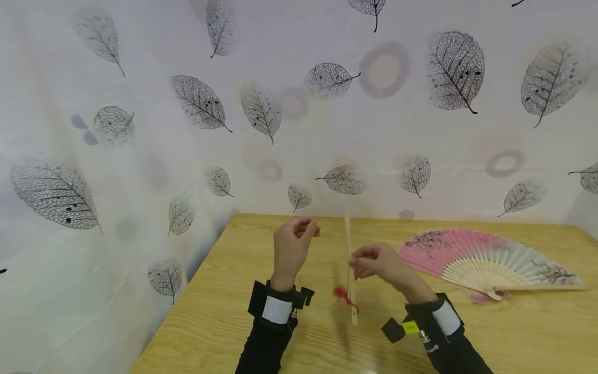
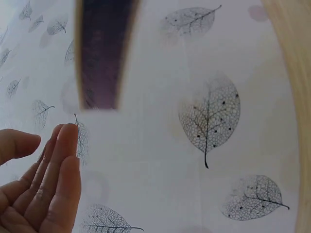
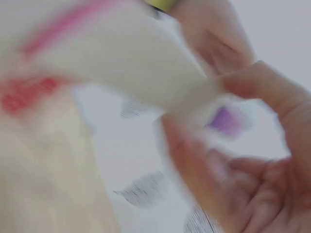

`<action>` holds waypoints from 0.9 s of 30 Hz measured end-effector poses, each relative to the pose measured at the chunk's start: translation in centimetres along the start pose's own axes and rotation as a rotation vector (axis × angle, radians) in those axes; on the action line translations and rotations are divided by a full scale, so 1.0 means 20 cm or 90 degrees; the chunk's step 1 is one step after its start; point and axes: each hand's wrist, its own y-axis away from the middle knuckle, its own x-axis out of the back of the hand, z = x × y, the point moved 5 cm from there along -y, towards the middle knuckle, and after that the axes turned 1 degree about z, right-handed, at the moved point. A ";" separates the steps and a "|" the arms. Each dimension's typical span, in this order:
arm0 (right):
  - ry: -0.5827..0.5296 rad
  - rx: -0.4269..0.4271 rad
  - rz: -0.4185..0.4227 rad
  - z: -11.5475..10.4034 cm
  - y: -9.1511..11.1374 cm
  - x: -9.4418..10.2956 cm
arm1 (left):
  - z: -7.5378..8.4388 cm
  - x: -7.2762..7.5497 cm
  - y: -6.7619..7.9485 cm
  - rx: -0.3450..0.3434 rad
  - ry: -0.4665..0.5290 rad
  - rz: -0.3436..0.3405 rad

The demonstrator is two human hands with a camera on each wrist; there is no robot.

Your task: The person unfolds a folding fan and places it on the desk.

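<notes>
A folded hand fan [image 1: 348, 239] with pale wooden guards stands nearly upright over the table, seen almost edge-on in the head view. My right hand [image 1: 380, 265] pinches it between thumb and fingers around its middle. From its lower end hangs a red tassel [image 1: 344, 295], blurred in the right wrist view. To the left of the fan, my left hand [image 1: 291, 246] is raised with loosely bent fingers and holds nothing. In the left wrist view the fan's dark purple end [image 2: 103, 63] shows between two wooden edges, beyond the left fingertips.
A spread pink and white folding fan [image 1: 490, 265] with blossom branches lies on the right of the wooden table [image 1: 210, 311]. Behind and to the left hangs a pale cloth [image 1: 280, 41] printed with leaves. Both wrists carry strapped-on cameras.
</notes>
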 end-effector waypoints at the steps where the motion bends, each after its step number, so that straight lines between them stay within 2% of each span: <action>1: -0.057 0.020 0.017 -0.01 0.01 0.05 | -0.01 -0.03 0.01 0.020 0.004 -0.036; 3: -0.162 0.057 0.041 -0.03 0.02 0.13 | -0.03 -0.10 0.03 0.065 0.035 -0.129; 5: -0.225 0.090 0.043 -0.05 0.03 0.17 | -0.04 -0.18 0.06 0.120 0.095 -0.231; 7: -0.243 0.115 0.042 -0.06 0.03 0.18 | -0.04 -0.24 0.10 0.162 0.145 -0.308; 9: -0.225 0.120 0.054 -0.07 0.02 0.18 | -0.04 -0.29 0.12 0.184 0.176 -0.346; 11: -0.186 0.106 0.083 -0.07 0.02 0.18 | -0.04 -0.31 0.13 0.192 0.193 -0.349; 15: -0.102 0.049 0.144 -0.08 0.02 0.18 | -0.04 -0.32 0.13 0.195 0.216 -0.313; 18: -0.022 0.018 0.167 -0.10 0.04 0.17 | -0.04 -0.32 0.12 0.194 0.210 -0.291; 21: 0.068 -0.001 0.184 -0.13 0.07 0.16 | 0.00 -0.31 0.13 0.178 0.157 -0.282; 27: 0.263 -0.014 0.250 -0.17 0.10 0.15 | -0.04 -0.35 0.14 0.123 0.034 -0.292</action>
